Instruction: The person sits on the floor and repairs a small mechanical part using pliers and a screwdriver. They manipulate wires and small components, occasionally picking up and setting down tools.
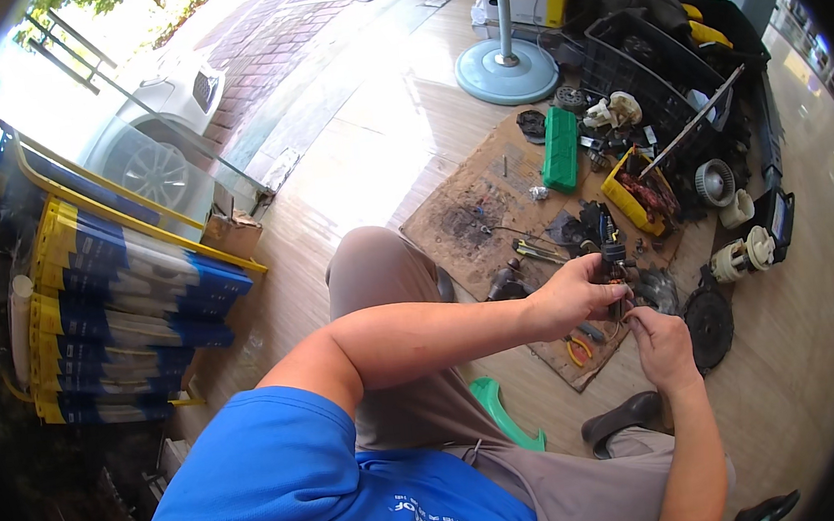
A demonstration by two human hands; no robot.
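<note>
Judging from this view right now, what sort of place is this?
Probably a small repair shop: a stained cardboard sheet lies on the floor bearing mechanical parts and a long green case, and a white car stands outside.

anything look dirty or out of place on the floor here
Yes: the cardboard sheet on the floor has dark blotches beyond the left hand, unlike its plain tan areas. A black round part also lies off the sheet, right of the right hand.
</note>
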